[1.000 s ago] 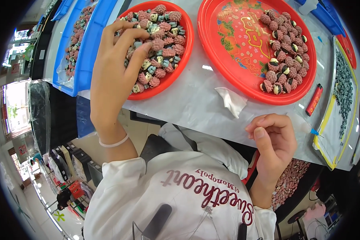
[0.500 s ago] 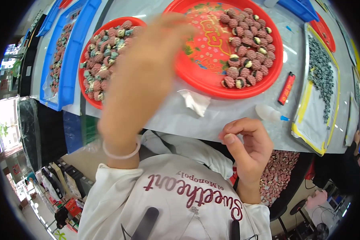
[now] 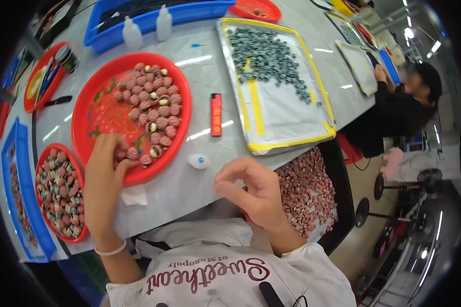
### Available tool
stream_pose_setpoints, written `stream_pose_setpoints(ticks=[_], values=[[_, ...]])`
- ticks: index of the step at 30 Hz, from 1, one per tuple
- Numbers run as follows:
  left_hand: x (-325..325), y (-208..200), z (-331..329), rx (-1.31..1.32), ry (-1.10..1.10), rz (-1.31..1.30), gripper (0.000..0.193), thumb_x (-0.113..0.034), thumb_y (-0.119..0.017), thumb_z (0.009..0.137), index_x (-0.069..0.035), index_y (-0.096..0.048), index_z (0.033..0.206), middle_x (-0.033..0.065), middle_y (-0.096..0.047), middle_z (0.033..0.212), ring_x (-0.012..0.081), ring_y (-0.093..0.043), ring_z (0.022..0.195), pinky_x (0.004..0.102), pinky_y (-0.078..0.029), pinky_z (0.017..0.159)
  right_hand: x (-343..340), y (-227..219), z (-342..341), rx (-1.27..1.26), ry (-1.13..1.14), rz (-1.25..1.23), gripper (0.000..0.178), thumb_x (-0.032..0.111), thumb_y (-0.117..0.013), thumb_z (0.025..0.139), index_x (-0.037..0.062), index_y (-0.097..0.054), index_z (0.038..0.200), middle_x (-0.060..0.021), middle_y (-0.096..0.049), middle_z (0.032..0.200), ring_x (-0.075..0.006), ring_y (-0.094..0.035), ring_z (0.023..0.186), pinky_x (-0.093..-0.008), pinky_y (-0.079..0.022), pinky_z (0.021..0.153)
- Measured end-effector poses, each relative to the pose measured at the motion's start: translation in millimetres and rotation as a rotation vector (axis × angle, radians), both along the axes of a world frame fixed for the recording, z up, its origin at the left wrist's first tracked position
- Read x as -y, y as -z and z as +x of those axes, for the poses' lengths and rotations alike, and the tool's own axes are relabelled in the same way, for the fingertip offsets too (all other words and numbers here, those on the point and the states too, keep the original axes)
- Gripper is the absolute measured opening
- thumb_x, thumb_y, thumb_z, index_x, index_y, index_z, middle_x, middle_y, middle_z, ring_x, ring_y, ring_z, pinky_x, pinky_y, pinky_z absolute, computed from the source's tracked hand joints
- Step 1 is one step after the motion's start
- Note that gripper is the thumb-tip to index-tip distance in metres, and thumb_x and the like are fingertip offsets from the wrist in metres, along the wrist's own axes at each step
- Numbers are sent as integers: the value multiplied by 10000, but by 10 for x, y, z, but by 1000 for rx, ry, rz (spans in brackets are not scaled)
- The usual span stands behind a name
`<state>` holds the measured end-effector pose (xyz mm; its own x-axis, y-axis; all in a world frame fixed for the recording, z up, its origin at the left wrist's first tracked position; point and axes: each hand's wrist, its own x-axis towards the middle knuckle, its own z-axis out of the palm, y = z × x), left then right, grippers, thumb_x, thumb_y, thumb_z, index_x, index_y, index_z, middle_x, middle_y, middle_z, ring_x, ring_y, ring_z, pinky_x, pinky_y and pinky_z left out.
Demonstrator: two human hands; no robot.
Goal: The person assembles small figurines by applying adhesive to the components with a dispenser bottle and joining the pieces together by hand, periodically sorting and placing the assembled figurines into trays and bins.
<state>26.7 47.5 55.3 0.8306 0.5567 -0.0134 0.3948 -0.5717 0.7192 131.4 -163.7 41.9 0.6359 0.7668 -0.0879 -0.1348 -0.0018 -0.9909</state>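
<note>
Pink ridged, shell-like pieces (image 3: pixel 156 102), several with cream or dark filling showing, lie along the right side of a large round red tray (image 3: pixel 80 105). Over its near rim reaches my left hand (image 3: pixel 105 166), thumb and fingers closed round a pink ridged piece (image 3: pixel 121 153), partly covered by the fingers. Another piece (image 3: pixel 132 153) sits just by the thumb. To the right, my right hand (image 3: pixel 253 192) hovers near the table edge, fingers curled and fingertips close together; anything between them cannot be made out. A white squeeze bottle (image 3: pixel 197 161) with a blue tip lies between the hands.
Left stands a smaller red tray (image 3: pixel 80 174) of mixed pink and green-grey pieces. A red lighter-like stick (image 3: pixel 216 115) lies beside a yellow-taped tray (image 3: pixel 287 123) with dark green pieces. White tissue (image 3: pixel 134 195) lies nearby. Below right sits a pink-filled bin (image 3: pixel 307 189); a person in black (image 3: pixel 402 115) sits beyond.
My view has swung to the right. My left hand has come down from a blurred sweep in the air to the large red tray's near side. My right hand stays curled.
</note>
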Motion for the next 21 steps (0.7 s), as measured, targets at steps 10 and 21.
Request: stream_pose_setpoints(ticks=[10, 21], values=[[207, -79, -41, 282, 14, 68, 194, 50, -535, 693, 17, -535, 884, 96, -529, 858, 167, -516, 774, 241, -400, 700, -126, 78, 168, 599, 234, -117, 366, 33, -621, 679, 31, -497, 1024, -63, -529, 991, -148, -482, 883, -253, -382, 739], [686, 421, -257, 566, 93, -899, 225, -16, -635, 693, 7, -519, 884, 74, -457, 884, 145, -502, 765, 252, -405, 695, -300, 196, 81, 686, 124, -116, 307, 60, -630, 680, 27, -546, 973, -89, -568, 923, -202, -533, 853, -282, -411, 753]])
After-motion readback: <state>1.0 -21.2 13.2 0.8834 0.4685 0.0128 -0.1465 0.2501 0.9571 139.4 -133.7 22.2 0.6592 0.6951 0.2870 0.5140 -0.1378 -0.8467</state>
